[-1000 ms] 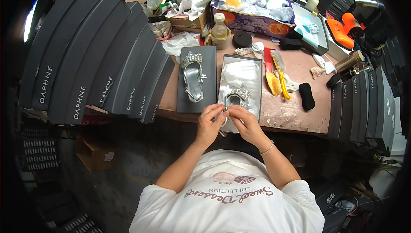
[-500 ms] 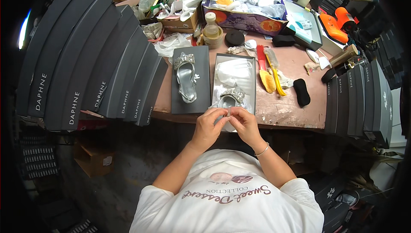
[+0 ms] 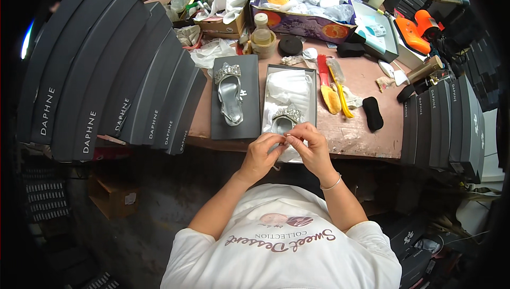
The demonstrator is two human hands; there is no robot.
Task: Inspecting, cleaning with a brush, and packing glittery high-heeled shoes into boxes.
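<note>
A silver sandal (image 3: pixel 287 114) with a jewelled bow sits at the near end of an open shoebox (image 3: pixel 313 95) lined with white tissue. My left hand (image 3: pixel 260 156) is closed on the sandal's strap, just past the box's near edge. Opposite it, my right hand (image 3: pixel 315 151) pinches the same strap with thumb and forefinger; the fingers hide most of the strap and any buckle. The matching sandal (image 3: pixel 230 100) lies on a dark grey box lid (image 3: pixel 251 124) to the left, its bow toward the far end.
Tall rows of grey shoeboxes (image 3: pixel 111 66) stand at left, with more shoeboxes (image 3: pixel 441 124) at right. Right of the open box lie a red brush (image 3: pixel 323 65), a yellow-handled brush (image 3: pixel 342 98) and a black pad (image 3: pixel 373 114). Behind are a bottle (image 3: pixel 261 31) and a purple carton (image 3: pixel 303 26).
My right hand has lifted slightly and turned, its fingers shifting up and right along the strap. My left hand stays almost in place. The sandals remain where they were.
</note>
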